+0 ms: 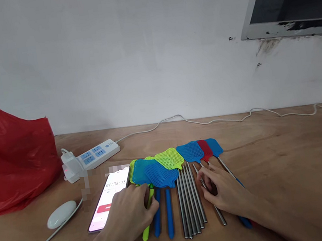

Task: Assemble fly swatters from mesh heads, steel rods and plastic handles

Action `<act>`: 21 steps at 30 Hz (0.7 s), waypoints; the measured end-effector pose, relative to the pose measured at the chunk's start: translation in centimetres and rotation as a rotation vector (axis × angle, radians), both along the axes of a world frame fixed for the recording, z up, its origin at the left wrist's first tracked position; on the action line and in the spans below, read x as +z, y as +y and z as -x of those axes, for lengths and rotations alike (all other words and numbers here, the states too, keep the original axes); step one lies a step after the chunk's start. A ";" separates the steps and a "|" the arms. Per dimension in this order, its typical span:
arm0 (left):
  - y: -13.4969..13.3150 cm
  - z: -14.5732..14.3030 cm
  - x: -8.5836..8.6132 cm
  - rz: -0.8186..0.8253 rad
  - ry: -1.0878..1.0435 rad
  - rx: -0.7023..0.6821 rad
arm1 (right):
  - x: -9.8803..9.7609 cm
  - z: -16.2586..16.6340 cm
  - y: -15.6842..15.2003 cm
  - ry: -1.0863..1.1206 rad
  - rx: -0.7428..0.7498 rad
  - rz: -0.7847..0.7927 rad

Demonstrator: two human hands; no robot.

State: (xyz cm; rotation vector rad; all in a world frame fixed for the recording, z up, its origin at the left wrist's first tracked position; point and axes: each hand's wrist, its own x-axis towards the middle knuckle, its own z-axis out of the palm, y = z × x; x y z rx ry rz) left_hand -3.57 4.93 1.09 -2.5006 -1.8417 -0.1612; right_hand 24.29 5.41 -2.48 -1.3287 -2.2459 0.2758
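Several small fly swatters lie in a row on the wooden table (290,166). Blue (160,174) and yellow-green (169,158) mesh heads overlap at the left; blue (189,151) and red (205,149) heads lie at the right. A bundle of bare metal rods (190,206) rests between them. My left hand (132,212) lies over the green handle (147,226), fingers curled around it. Fingers spread, my right hand (223,191) presses on the metal shafts of the right-hand swatters.
A phone (108,201) showing a timer lies just left of my left hand. Behind it are a white power strip (91,156) and a white mouse-like object (60,214) with its cable. A red plastic bag (10,157) fills the left side.
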 end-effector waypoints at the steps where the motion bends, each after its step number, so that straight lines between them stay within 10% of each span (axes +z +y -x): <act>1: 0.0 -0.1 0.2 0.010 -0.064 -0.013 | 0.0 0.0 0.0 -0.006 -0.005 -0.001; 9: -1.0 -1.0 0.1 0.188 -0.575 -0.280 | 0.0 -0.1 -0.1 -0.049 -0.035 -0.031; 21: -0.7 -0.9 -0.8 0.152 -0.557 -0.271 | -0.3 -0.3 0.2 0.510 -0.048 0.089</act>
